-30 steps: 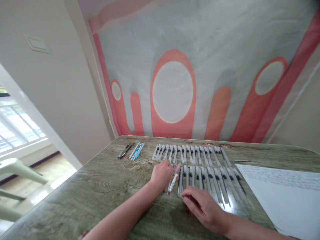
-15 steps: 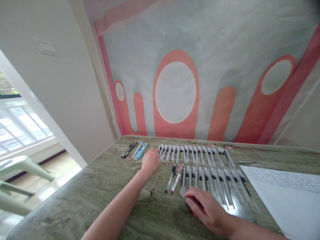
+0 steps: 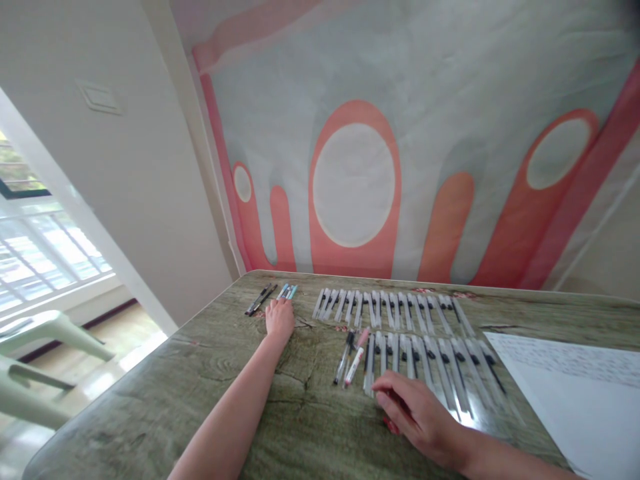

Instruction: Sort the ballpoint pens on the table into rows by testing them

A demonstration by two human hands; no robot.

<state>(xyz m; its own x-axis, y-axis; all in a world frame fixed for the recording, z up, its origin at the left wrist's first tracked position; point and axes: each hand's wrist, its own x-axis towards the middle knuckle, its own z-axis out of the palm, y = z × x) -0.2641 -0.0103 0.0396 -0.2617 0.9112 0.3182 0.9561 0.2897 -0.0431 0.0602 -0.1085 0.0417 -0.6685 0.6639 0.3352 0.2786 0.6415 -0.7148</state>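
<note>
My left hand (image 3: 280, 317) is at the far left of the table, lying palm down with its fingers stretched over the near ends of the light-blue and white pens (image 3: 287, 291). Just left of it are several dark pens (image 3: 260, 299). My right hand (image 3: 420, 417) rests curled near the lower row of clear-barrelled pens with black grips (image 3: 430, 357); whatever its fingers enclose is hidden. A small red patch (image 3: 393, 425) shows beneath it, too unclear to name. Between the hands lie a clear pen with a black cap (image 3: 344, 357) and a white and pink pen (image 3: 355, 367).
Another row of clear-barrelled pens (image 3: 395, 310) stretches along the back of the wood-patterned table (image 3: 210, 380). A sheet of paper with writing (image 3: 585, 393) lies at the right. A pale green stool (image 3: 55, 333) stands on the floor at left.
My left hand has moved left, from beside the end of the back row onto the light-blue and white pens. My right hand has stayed curled in about the same place.
</note>
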